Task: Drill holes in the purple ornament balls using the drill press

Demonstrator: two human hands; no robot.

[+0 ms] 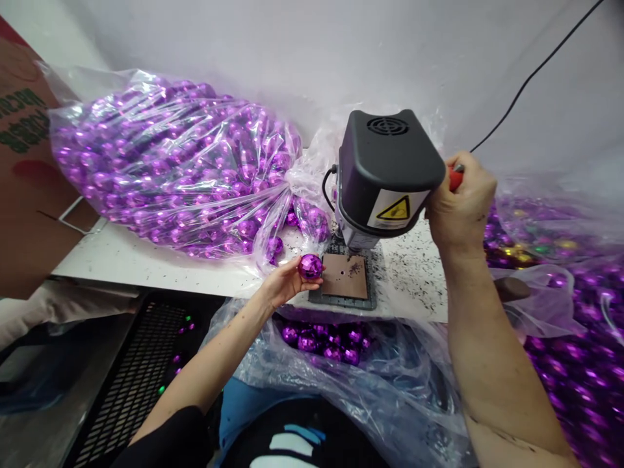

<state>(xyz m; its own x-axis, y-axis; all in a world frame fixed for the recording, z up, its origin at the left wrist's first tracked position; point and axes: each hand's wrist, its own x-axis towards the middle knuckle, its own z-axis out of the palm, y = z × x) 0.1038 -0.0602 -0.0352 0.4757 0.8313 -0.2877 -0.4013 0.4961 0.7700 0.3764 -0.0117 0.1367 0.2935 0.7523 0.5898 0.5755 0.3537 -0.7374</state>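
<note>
The left hand (pixel 285 281) pinches a purple faceted ball (pixel 311 266) in its fingertip grip, just left of the drill press (pixel 385 175) and beside its brown base plate (pixel 345 276) (flecked with dark shavings). The right hand (pixel 461 201) is closed around the red lever handle (pixel 455 177) at the drill press's right.

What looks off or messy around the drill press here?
Dark shavings are scattered over the white table right of the drill press, some on its brown base plate. Loose beads lie on the black grate below, outside the bags. Nothing looks damaged.
</note>
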